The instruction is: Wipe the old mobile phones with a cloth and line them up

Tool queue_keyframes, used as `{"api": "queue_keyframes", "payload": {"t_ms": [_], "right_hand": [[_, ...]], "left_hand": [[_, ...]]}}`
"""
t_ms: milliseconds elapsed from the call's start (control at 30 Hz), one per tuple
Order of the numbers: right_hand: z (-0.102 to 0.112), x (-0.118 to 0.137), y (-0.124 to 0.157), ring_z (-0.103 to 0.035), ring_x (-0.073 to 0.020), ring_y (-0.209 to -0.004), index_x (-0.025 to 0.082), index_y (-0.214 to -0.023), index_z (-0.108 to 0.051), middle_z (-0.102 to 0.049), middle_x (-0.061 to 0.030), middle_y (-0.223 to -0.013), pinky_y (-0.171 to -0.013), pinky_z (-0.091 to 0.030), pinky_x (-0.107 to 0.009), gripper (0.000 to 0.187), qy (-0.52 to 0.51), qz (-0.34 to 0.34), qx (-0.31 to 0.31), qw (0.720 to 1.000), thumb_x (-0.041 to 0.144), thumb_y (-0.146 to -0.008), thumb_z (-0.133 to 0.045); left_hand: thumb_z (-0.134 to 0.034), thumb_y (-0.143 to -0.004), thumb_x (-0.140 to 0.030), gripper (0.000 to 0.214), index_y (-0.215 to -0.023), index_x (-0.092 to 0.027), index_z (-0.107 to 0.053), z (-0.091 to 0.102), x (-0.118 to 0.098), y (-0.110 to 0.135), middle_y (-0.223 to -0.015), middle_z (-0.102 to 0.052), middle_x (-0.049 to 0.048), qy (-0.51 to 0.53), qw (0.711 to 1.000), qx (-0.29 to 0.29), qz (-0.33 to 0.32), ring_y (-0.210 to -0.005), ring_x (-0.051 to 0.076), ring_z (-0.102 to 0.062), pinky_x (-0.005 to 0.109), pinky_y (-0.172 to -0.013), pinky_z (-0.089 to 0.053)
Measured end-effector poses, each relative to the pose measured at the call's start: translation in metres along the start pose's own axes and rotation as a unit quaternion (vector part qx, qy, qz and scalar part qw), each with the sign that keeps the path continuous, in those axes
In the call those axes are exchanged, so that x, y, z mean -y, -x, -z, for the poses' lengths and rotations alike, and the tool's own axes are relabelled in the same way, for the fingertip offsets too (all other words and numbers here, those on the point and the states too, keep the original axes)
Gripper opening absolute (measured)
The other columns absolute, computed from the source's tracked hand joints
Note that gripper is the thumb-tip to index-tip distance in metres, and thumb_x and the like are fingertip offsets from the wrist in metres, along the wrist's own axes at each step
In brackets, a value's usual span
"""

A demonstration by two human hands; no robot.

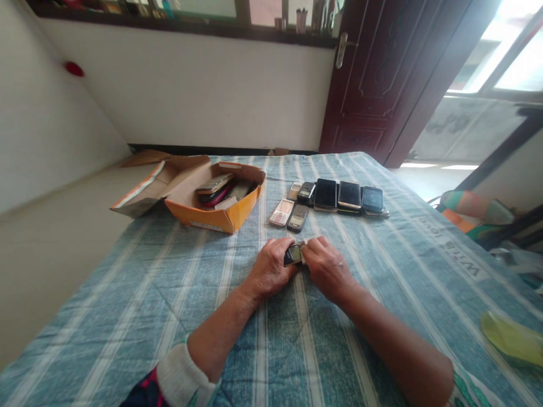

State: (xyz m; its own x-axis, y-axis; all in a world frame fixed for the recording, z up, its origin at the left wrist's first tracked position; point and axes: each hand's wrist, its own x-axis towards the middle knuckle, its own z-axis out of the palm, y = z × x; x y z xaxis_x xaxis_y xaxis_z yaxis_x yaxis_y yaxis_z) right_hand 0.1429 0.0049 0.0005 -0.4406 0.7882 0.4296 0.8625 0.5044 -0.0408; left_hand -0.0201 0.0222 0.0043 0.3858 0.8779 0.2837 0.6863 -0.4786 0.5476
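Both my hands rest on the striped blue cloth (169, 294) in the middle of the view. My left hand (271, 270) and my right hand (326, 265) are closed together around a small dark mobile phone (292, 254). Its screen shows between my fingers, along with a bit of white, perhaps a cloth, under my right fingertips. Just beyond my hands lie a pink phone (281, 212) and a dark keypad phone (297, 217). Behind them a row of several phones (339, 196) lies side by side.
An open orange cardboard box (220, 217) holding more phones stands at the left, its lid flaps spread toward the left. A dark wooden door (382, 73) is behind the table. A green object (511, 339) lies at the right edge.
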Motion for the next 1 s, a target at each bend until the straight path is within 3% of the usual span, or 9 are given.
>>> {"api": "queue_keyframes", "payload": {"t_ms": [200,400,633,800,1000], "right_hand": [[0.003,-0.006,0.004,-0.045,-0.0209,-0.08,0.016,-0.073,-0.061,-0.058,-0.0065,-0.08,-0.066,-0.037,-0.03,0.022,0.007,-0.02,-0.009,1.0,0.002,-0.086,-0.05],[-0.001,0.008,0.001,-0.046,-0.0202,-0.081,0.014,-0.078,-0.062,-0.058,-0.0061,-0.081,-0.068,-0.038,-0.03,0.015,-0.02,0.035,-0.015,0.999,0.008,-0.088,-0.053],[-0.004,0.008,-0.007,-0.046,-0.0212,-0.079,0.014,-0.077,-0.064,-0.059,-0.0067,-0.079,-0.066,-0.038,-0.031,0.016,-0.004,0.03,-0.018,0.999,0.007,-0.087,-0.053],[-0.007,0.016,-0.01,-0.046,-0.0215,-0.081,0.013,-0.081,-0.065,-0.061,-0.0081,-0.084,-0.071,-0.04,-0.032,0.016,-0.021,0.066,-0.01,0.998,0.011,-0.09,-0.052],[-0.006,0.013,-0.015,-0.047,-0.022,-0.081,0.014,-0.08,-0.066,-0.06,-0.0074,-0.082,-0.067,-0.037,-0.033,0.016,0.013,0.022,0.007,1.0,0.011,-0.089,-0.053]], "left_hand": [[-0.066,-0.068,-0.014,0.036,-0.104,-0.016,-0.059,-0.001,0.0,0.001,-0.098,-0.066,0.0069,0.0,1.0,-0.001,0.006,-0.093,0.024,-0.059,0.038,-0.085,-0.049],[-0.066,-0.07,-0.017,0.04,-0.109,-0.016,-0.056,-0.002,0.002,0.002,-0.101,-0.065,0.0073,0.005,1.0,-0.003,0.012,-0.095,0.024,-0.059,0.038,-0.087,-0.049],[-0.066,-0.068,-0.017,0.038,-0.105,-0.016,-0.057,-0.002,0.001,0.001,-0.096,-0.064,0.0068,0.006,1.0,0.0,0.028,-0.094,0.025,-0.06,0.038,-0.086,-0.049],[-0.063,-0.066,-0.011,0.051,-0.116,-0.015,-0.053,-0.004,0.003,0.001,-0.102,-0.065,0.0082,0.02,0.999,-0.011,0.035,-0.097,0.025,-0.06,0.039,-0.089,-0.049],[-0.07,-0.067,-0.02,0.051,-0.115,-0.014,-0.052,-0.003,0.002,0.001,-0.106,-0.065,0.0098,0.034,0.999,-0.009,0.04,-0.103,0.027,-0.06,0.04,-0.092,-0.048]]}}
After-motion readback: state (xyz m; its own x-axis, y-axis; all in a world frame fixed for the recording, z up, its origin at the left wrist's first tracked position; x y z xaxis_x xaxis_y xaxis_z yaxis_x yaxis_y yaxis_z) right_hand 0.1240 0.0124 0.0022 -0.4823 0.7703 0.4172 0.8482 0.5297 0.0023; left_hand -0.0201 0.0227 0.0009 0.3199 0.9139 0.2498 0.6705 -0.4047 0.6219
